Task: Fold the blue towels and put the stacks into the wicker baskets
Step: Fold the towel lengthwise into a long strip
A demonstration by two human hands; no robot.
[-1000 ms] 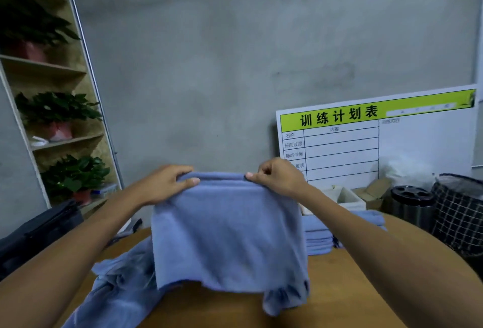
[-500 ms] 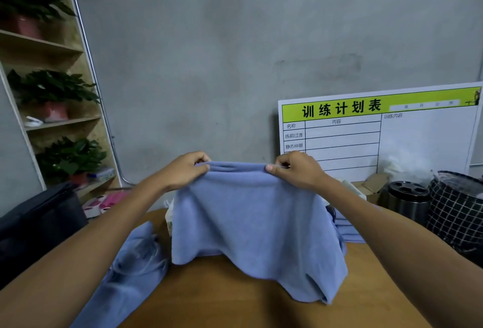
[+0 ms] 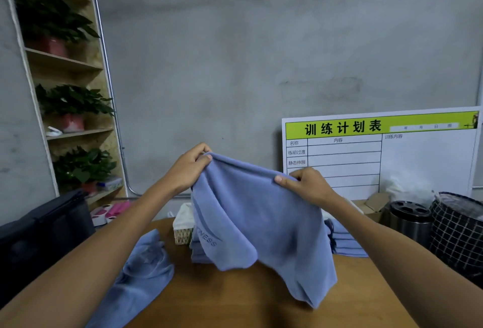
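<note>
The grip of both hands is a pinch on the top edge of one blue towel (image 3: 264,225): left hand (image 3: 189,168) at the higher corner, right hand (image 3: 309,186) at the lower, the cloth hanging over the desk (image 3: 235,301). Behind the towel stand a wicker basket (image 3: 183,231) and a folded stack (image 3: 345,241). Left of the towel lies an unfolded heap (image 3: 141,273). By my judgement, folding is partly done; no stack is visibly in a basket yet.
</note>
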